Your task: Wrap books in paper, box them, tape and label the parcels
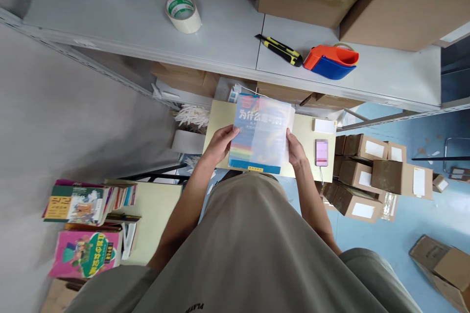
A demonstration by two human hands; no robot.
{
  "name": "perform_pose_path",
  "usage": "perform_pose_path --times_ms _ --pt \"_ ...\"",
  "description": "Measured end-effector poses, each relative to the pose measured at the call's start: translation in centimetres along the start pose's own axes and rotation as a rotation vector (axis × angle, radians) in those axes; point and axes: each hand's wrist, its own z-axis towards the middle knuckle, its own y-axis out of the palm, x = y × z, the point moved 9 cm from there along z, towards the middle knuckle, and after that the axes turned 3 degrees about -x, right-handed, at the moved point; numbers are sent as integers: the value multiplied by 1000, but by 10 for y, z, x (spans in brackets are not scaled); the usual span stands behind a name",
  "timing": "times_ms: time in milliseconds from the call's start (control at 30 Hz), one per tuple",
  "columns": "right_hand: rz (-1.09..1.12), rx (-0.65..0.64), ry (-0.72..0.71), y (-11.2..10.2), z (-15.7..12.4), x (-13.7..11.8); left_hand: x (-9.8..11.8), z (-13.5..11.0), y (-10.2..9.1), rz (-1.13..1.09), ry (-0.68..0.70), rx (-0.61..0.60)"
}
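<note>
Shirt (pixel 249 239) nearest | book (pixel 259 134) between left hand (pixel 221 144), right hand (pixel 295 149) | each pinching one side

Left hand (pixel 221 145) and right hand (pixel 295 149) apparently grip, apart.

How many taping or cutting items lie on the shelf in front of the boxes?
3: a tape roll on the left, a utility knife right of centre, and a tape dispenser beside the knife's handle. None seems hidden.
</note>
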Motion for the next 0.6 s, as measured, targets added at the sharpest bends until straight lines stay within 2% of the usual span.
perform_pose_path --times_ms 67,200,333,433,533,600 --pt "3 0 23 0 1 4 6 -8 4 -84 -16 -14" --pt "156 -27 29 3 1 7 11 -18 2 -170 -36 53" --pt "224 -55 47 8 -3 1 5 -17 -4 -193 -33 71" --pt "156 -67 39 15 -4 -8 -4 -12 -12 -116 -16 125" --pt "37 -76 14 27 -5 -15 -9 -10 -20 71 49 268" --pt "-68 -62 6 38 -6 -15 -13 -10 -9 182 76 262"
